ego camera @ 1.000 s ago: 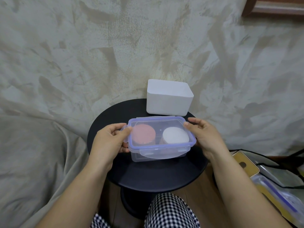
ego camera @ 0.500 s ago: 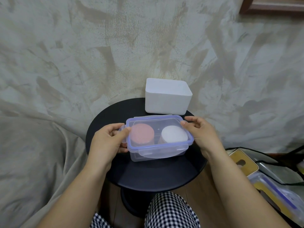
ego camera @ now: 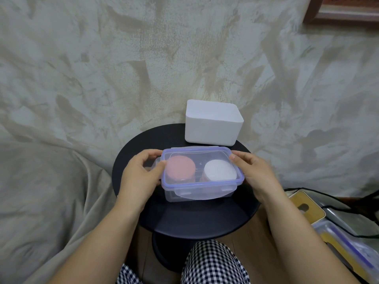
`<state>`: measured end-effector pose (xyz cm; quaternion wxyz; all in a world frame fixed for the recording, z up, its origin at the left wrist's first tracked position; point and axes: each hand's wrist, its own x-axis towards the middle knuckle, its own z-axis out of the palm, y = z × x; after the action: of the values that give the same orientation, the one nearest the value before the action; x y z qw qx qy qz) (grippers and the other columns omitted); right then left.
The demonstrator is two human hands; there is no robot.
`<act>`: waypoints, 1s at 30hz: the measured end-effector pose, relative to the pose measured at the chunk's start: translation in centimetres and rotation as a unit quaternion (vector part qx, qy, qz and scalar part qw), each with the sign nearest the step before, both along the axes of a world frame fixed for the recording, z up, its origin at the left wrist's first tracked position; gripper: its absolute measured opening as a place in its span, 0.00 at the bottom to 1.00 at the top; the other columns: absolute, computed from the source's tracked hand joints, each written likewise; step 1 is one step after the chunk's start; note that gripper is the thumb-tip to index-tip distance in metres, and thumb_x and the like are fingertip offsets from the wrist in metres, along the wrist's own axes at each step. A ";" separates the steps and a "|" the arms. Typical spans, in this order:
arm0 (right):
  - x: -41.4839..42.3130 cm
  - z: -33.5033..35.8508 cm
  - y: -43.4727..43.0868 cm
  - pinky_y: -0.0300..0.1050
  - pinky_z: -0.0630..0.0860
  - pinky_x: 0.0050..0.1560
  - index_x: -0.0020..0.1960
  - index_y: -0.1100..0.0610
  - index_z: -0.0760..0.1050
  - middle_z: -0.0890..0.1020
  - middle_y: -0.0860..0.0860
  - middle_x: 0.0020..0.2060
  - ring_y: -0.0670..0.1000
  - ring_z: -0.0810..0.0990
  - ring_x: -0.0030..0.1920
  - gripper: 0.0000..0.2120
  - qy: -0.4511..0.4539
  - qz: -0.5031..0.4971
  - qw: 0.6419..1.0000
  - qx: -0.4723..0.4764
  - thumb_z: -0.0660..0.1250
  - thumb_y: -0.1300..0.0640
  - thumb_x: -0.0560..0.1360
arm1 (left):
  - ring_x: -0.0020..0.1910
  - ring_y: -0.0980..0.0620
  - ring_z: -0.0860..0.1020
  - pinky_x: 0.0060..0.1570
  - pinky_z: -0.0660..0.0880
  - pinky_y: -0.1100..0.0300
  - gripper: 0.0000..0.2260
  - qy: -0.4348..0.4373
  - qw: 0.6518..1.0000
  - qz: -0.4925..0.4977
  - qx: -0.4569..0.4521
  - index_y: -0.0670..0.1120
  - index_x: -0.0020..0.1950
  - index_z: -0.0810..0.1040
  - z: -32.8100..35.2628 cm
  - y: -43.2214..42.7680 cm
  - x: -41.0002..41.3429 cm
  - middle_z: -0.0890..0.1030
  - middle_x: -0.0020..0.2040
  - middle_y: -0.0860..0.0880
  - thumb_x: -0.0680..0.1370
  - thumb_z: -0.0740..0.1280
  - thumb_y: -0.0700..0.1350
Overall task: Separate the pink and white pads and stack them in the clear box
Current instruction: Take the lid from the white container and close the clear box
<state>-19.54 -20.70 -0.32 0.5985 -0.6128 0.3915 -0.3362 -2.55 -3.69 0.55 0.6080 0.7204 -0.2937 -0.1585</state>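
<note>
- The clear box (ego camera: 202, 193) stands on the round black worktop (ego camera: 194, 220), about at its middle, with its long side turned to the person.
- A clear lid (ego camera: 205, 158) with a blue-purple rim lies on top of the box. Its front flap hangs down over the front wall, and the flap at the left end sticks out sideways.
- Through the lid one sees the pink pads (ego camera: 180, 168) in the left half of the box and the white pads (ego camera: 219, 170) in the right half. The two stacks are side by side and a little apart.
- The left hand (ego camera: 139, 177) is at the left end of the box. Its thumb lies on the left edge of the lid, just beside the pink pads, and the fingers curl around the left flap, so this hand grips the lid end.
- The right hand (ego camera: 251, 173) is at the right end. Its fingertips press on the back right corner of the lid, near the white pads, and the palm is along the right wall of the box. The fingers are bent, not spread.
- A white box (ego camera: 213, 124) stands at the far edge of the worktop, just behind the clear box and not touching it.
</note>
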 end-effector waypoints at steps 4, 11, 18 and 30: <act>-0.7 -0.1 0.4 0.42 0.79 0.39 0.57 0.53 0.76 0.82 0.47 0.50 0.48 0.82 0.47 0.12 0.016 0.011 1.000 -0.005 0.66 0.51 0.75 | 0.50 0.51 0.76 0.52 0.71 0.59 0.12 -0.253 0.965 0.010 0.068 0.50 0.49 0.83 0.2 -0.6 0.5 0.80 0.51 0.53 0.73 0.67 0.36; -0.8 -0.1 0.9 0.40 0.77 0.36 0.53 0.52 0.76 0.82 0.49 0.50 0.49 0.81 0.47 0.08 0.020 -0.013 1.000 -0.013 0.66 0.50 0.75 | 0.70 0.47 0.65 0.68 0.54 0.59 0.22 -0.384 0.902 -0.121 0.156 0.50 0.61 0.77 1.0 -1.2 -1.7 0.75 0.65 0.51 0.74 0.53 0.54; -2.1 -0.4 0.9 0.34 0.77 0.36 0.65 0.55 0.71 0.79 0.49 0.55 0.46 0.80 0.50 0.18 0.007 0.008 1.000 -0.010 0.65 0.57 0.76 | 0.75 0.56 0.51 0.70 0.41 0.60 0.37 -0.453 0.848 -0.151 0.229 0.60 0.71 0.63 -0.3 -0.8 -2.6 0.59 0.74 0.59 0.68 0.33 0.64; -2.4 -0.1 3.0 0.32 0.69 0.55 0.66 0.54 0.71 0.74 0.44 0.62 0.41 0.75 0.56 0.17 0.113 -0.021 0.980 -0.163 0.63 0.55 0.77 | 0.72 0.53 0.60 0.67 0.42 0.61 0.32 -0.441 0.871 -0.128 0.172 0.56 0.67 0.72 -0.5 -0.8 -3.2 0.69 0.70 0.56 0.71 0.41 0.63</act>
<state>-21.98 -17.71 -0.45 0.4357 -0.7276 0.4093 -0.3366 -5.72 -4.49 0.00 0.2560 0.7647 -0.5892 0.0515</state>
